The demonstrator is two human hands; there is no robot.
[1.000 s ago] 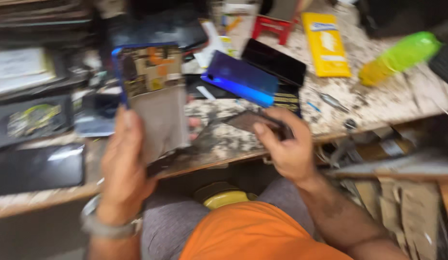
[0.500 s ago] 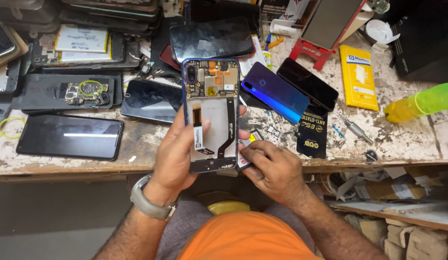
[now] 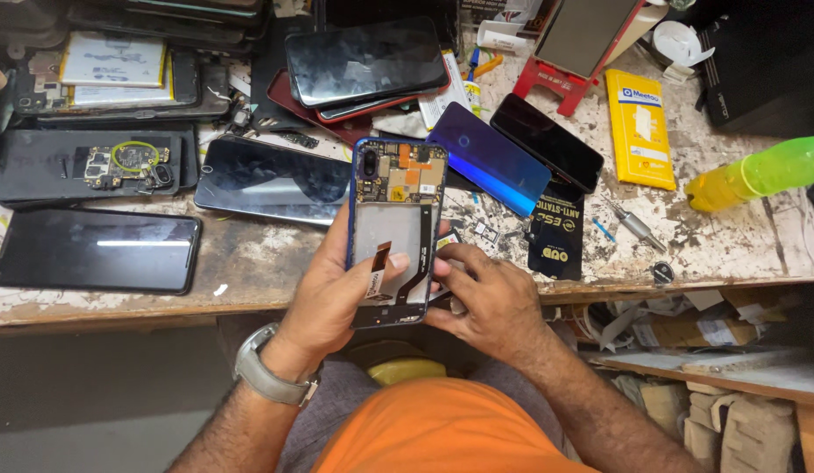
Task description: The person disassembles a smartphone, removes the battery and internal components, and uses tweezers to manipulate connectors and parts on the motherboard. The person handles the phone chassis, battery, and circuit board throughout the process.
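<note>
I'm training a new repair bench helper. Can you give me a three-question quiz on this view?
1. True or false: the left hand holds the opened phone with its back cover off.
2. Which lies nearest the table's right edge? A) green-and-yellow bottle B) blue phone back cover C) yellow packet
3. Fill in: the right hand touches the opened phone's ____ end.

Key: 1 true; 2 A; 3 lower.

A blue back cover (image 3: pixel 488 156), yellow packet (image 3: pixel 640 128) and green bottle (image 3: pixel 757 172) lie on the worn bench (image 3: pixel 267 263).
</note>
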